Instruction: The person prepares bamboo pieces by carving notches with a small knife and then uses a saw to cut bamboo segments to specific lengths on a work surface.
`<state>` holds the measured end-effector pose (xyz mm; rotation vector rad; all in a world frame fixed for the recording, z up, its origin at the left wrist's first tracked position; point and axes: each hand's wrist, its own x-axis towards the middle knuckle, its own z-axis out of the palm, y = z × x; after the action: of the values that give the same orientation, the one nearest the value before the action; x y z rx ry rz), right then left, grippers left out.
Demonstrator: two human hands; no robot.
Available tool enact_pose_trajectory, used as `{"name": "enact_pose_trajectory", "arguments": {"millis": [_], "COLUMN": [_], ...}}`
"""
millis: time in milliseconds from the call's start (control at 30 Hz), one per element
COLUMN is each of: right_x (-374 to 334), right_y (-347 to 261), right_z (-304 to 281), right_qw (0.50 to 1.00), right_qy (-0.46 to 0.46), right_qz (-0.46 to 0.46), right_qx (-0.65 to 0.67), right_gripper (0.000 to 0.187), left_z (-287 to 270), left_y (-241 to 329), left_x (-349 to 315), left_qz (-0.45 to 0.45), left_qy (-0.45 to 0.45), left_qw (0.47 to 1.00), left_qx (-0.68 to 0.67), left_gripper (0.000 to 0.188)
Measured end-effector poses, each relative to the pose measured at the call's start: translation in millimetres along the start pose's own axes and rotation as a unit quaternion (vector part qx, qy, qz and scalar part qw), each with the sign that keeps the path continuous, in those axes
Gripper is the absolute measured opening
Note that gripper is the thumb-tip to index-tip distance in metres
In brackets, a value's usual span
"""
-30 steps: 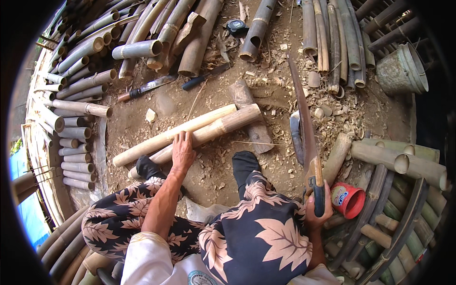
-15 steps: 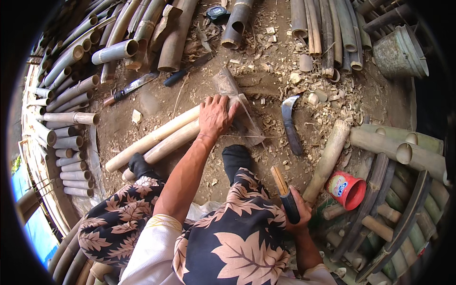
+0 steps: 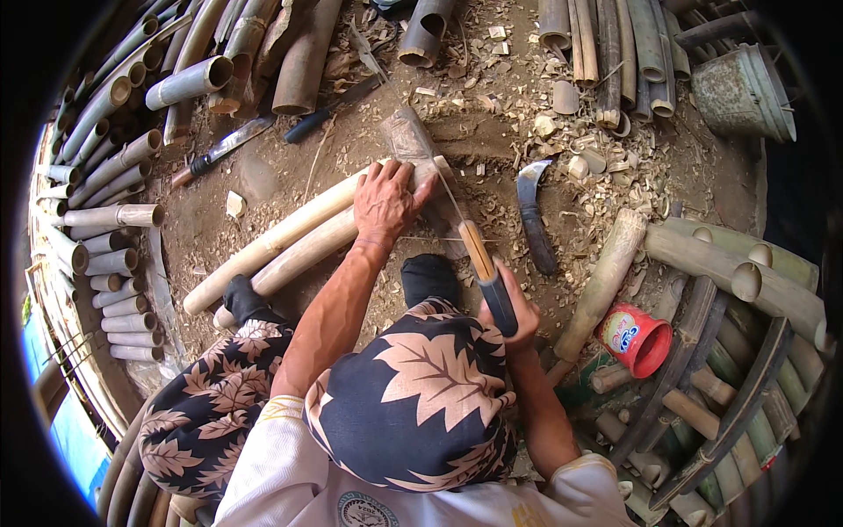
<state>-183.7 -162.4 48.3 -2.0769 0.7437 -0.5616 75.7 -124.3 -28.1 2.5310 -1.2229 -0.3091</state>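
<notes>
Two pale bamboo poles lie side by side on the ground, slanting from lower left toward the middle; the nearer bamboo pole (image 3: 294,259) passes under my left hand (image 3: 388,200). My left fingers wrap over this pole close to its far end, which rests on a worn wooden block (image 3: 407,132). My right hand (image 3: 518,312) is closed around the black-wrapped wooden handle of what looks like a saw (image 3: 479,255). Its thin blade, seen nearly edge-on, reaches to the pole's end beside my left fingers. Its teeth are too small to make out.
A curved knife (image 3: 531,215) lies to the right amid wood chips. Another long knife (image 3: 224,149) and a dark-handled blade (image 3: 307,126) lie at far left. Bamboo pieces are stacked around. A red tub (image 3: 648,345) and a grey bucket (image 3: 742,92) stand at right.
My right hand has come up and left, bringing the saw from beside my knee to the pole's end. My left hand stays on the pole. The whole view has shifted slightly.
</notes>
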Motion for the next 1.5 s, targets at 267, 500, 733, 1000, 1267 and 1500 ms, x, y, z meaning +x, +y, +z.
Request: {"name": "enact_pose_trajectory", "arguments": {"millis": [267, 500, 733, 1000, 1267, 1500], "right_x": [-117.6, 25.4, -108.9, 43.7, -91.9, 23.2], "right_y": [-17.1, -9.3, -29.1, -2.7, -32.9, -8.5], "right_z": [-66.1, 23.3, -67.4, 24.4, -64.6, 10.9], "right_qw": [0.996, 0.999, 0.994, 0.999, 0.993, 1.0], "right_qy": [-0.037, 0.047, -0.04, 0.043, -0.069, 0.002], "right_qz": [0.059, 0.016, 0.039, -0.007, 0.075, -0.004], "right_qx": [-0.061, 0.01, -0.09, 0.032, -0.064, -0.03], "right_gripper": [0.058, 0.054, 0.055, 0.055, 0.059, 0.055], "left_z": [-3.4, 3.3, 1.6, 4.3, 7.5, 8.8], "left_y": [-13.2, -10.7, -20.9, -8.2, -22.5, -19.6], "left_x": [-4.5, 1.0, 3.1, 15.2, 0.3, 6.7], "left_qz": [0.077, 0.069, 0.02, 0.034, 0.01, 0.017], "left_qy": [-0.044, -0.079, -0.086, -0.05, -0.061, -0.04], "left_qw": [0.996, 0.993, 0.996, 0.996, 0.996, 0.997], "left_qx": [0.007, 0.05, 0.024, 0.058, 0.064, 0.065], "left_gripper": [0.058, 0.063, 0.052, 0.048, 0.049, 0.05]}}
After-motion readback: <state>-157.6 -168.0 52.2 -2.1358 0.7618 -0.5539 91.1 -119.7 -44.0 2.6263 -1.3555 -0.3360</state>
